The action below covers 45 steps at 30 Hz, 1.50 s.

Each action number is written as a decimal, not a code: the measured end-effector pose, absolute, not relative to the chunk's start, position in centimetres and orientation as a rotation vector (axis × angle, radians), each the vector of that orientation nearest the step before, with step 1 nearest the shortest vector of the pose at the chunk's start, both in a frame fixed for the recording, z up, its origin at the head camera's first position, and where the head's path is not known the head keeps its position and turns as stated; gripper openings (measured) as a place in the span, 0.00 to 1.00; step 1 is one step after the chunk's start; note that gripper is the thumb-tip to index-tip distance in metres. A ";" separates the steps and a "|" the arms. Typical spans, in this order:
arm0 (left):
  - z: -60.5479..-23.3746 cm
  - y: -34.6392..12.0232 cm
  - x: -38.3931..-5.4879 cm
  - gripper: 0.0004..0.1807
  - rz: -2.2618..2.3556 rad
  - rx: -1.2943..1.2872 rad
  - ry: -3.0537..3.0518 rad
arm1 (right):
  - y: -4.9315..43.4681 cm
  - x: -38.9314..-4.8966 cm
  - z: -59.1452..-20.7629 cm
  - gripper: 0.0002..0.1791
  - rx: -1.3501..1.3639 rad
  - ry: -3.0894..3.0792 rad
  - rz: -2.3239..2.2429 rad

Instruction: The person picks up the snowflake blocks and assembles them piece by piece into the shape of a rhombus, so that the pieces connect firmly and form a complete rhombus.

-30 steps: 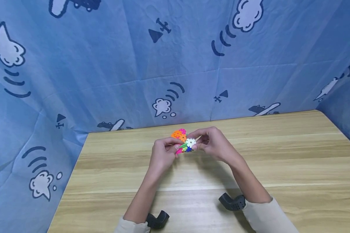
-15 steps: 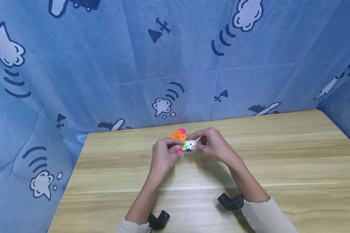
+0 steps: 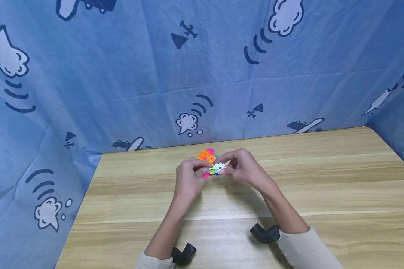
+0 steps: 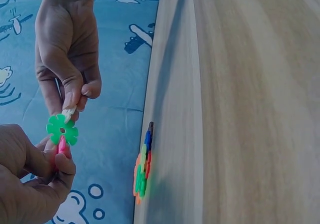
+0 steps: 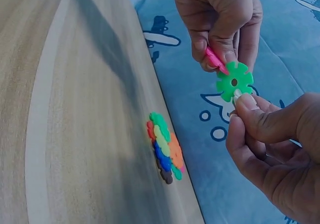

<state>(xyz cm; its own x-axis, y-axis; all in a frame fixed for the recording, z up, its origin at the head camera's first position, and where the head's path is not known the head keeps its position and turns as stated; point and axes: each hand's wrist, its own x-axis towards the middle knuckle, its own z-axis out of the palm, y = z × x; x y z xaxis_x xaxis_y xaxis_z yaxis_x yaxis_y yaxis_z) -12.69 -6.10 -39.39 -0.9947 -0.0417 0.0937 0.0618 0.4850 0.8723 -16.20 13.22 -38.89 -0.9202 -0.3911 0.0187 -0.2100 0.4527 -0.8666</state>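
Above the table, both hands hold a small chain of plastic snowflake discs. My left hand (image 3: pixel 189 179) pinches the pink snowflake disc (image 5: pixel 215 59) between thumb and fingers. Slotted against it is the green snowflake disc (image 4: pixel 62 129), which faces both wrist cameras flat-on. On its other side, my right hand (image 3: pixel 247 168) pinches the white snowflake disc (image 3: pixel 219 167), whose edge meets a slot of the green one. Fingertips hide part of the pink and white discs in the wrist views.
A small pile of snowflake discs (image 5: pixel 165 148) in orange, green, blue, red and other colours lies on the wooden table (image 3: pixel 128 201), just beyond the hands. Behind the table's far edge hangs a blue patterned cloth (image 3: pixel 148 74).
The right hand has shifted slightly left, and the white disc has moved a little down and left towards the left hand. The left hand stays almost still.
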 end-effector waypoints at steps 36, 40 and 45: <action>-40.0 -5.4 -12.5 0.10 -1.496 -0.070 -2.533 | 13.3 -16.1 -38.9 0.25 -0.403 2.441 -1.505; -39.9 -5.5 -12.6 0.10 -1.484 -0.052 -2.553 | 13.1 -16.1 -39.1 0.23 -0.407 2.468 -1.496; -40.2 -6.1 -13.1 0.08 -1.492 -0.030 -2.564 | 12.6 -16.3 -39.5 0.18 -0.414 2.566 -1.453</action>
<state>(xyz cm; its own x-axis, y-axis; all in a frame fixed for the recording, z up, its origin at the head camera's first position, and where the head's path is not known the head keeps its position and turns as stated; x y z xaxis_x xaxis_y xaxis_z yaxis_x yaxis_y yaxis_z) -13.06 -6.07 -40.19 -0.9845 -0.0705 0.1607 0.1049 0.4979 0.8609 -16.26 12.57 -39.49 -0.9484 -0.3172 -0.0055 -0.1584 0.4885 -0.8581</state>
